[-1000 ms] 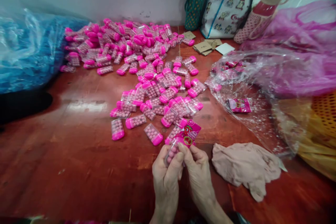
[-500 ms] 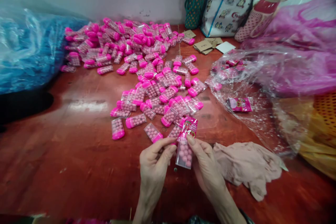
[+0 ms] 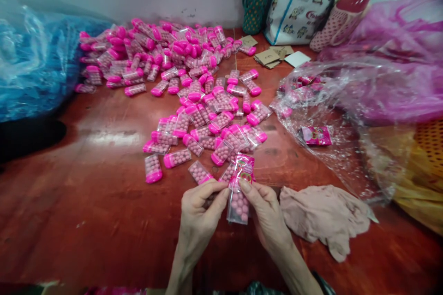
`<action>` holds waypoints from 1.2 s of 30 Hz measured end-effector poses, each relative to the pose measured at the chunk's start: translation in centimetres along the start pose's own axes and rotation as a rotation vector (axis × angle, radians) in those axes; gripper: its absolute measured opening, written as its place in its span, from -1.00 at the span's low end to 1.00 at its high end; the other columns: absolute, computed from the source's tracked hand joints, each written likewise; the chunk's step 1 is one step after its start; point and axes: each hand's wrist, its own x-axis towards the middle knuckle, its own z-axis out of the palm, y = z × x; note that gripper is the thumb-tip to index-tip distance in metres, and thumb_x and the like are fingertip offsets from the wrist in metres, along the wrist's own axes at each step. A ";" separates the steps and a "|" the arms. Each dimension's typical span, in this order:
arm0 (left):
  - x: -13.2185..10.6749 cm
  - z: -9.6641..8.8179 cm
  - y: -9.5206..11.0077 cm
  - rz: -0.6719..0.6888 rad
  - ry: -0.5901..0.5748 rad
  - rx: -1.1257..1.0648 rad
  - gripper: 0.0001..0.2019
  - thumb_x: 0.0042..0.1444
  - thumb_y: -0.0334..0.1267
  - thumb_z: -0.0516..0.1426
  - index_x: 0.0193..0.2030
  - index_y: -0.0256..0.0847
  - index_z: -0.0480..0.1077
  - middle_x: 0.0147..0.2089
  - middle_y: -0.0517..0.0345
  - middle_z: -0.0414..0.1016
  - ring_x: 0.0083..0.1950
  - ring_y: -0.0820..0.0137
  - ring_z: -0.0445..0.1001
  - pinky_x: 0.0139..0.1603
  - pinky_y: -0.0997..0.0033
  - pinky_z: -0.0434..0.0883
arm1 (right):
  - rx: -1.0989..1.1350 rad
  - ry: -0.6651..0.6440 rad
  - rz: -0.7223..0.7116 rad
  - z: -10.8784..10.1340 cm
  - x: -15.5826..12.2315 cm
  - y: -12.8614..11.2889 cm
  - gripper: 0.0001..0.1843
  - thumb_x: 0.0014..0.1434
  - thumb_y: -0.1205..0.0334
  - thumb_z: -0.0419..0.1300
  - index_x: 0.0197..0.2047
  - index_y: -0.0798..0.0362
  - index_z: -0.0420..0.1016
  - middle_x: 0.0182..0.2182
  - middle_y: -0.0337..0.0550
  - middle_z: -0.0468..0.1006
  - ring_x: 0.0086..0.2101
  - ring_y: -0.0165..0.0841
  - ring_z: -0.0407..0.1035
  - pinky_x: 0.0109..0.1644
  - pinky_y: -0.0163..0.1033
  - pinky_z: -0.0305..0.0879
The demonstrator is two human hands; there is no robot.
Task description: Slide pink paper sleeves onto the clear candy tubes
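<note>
Between my two hands is a clear plastic candy container (image 3: 238, 204) with pink balls inside, its clear end toward me. A shiny pink printed packet (image 3: 245, 166) lies at its far end, covering the cap. My left hand (image 3: 202, 207) pinches the left edge with thumb and fingertips. My right hand (image 3: 265, 207) grips the right side, its thumb pressed where packet and container meet. Just beyond my fingers lie several similar pink-capped containers (image 3: 200, 173), loosely scattered on the red-brown table (image 3: 86, 203).
A large heap of pink-capped containers (image 3: 155, 50) rests by the wall. Blue plastic (image 3: 38, 64) is at left. At right are a clear bag (image 3: 311, 106) with pink packets, a beige cloth (image 3: 323, 216) and pink plastic (image 3: 391, 55). Cardboard pieces (image 3: 268, 57) and a white bag (image 3: 297, 4) are behind.
Both hands have shifted slightly left with the container. The pink packet has turned more upright and shows more of its printed face over the container's far end.
</note>
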 end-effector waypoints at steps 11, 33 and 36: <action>0.4 0.3 -0.9 -0.026 0.133 0.012 -0.91 0.00 -0.34 0.13 -0.46 -0.22 0.45 -0.56 0.27 0.40 -0.56 0.53 0.32 -0.55 0.61 0.25 | -0.224 -0.123 0.051 -0.2 -1.2 -0.2 -0.69 0.10 0.04 0.16 -0.26 0.13 0.47 -0.57 -0.25 0.43 -0.58 -0.51 0.27 -0.52 -0.43 0.24; -0.4 1.1 -2.7 -0.365 0.049 -0.690 -0.78 -0.04 -0.14 0.18 -0.34 -0.28 0.45 -0.50 0.14 0.48 -0.47 0.42 0.42 -0.42 0.47 0.35 | -0.347 -0.164 0.096 0.1 -0.9 0.1 -0.71 0.12 0.06 0.13 -0.43 0.13 0.32 -0.68 -0.38 0.27 -0.73 -0.63 0.10 -0.68 -0.50 0.03; 0.2 1.6 -1.6 -0.491 0.011 -0.804 -0.83 -0.10 -0.23 0.23 -0.47 -0.31 0.42 -0.61 0.21 0.41 -0.60 0.52 0.34 -0.54 0.56 0.29 | -0.462 -0.142 0.044 0.0 -0.7 0.4 -0.70 0.11 0.07 0.14 -0.48 0.13 0.29 -0.68 -0.38 0.24 -0.70 -0.61 0.11 -0.65 -0.49 0.06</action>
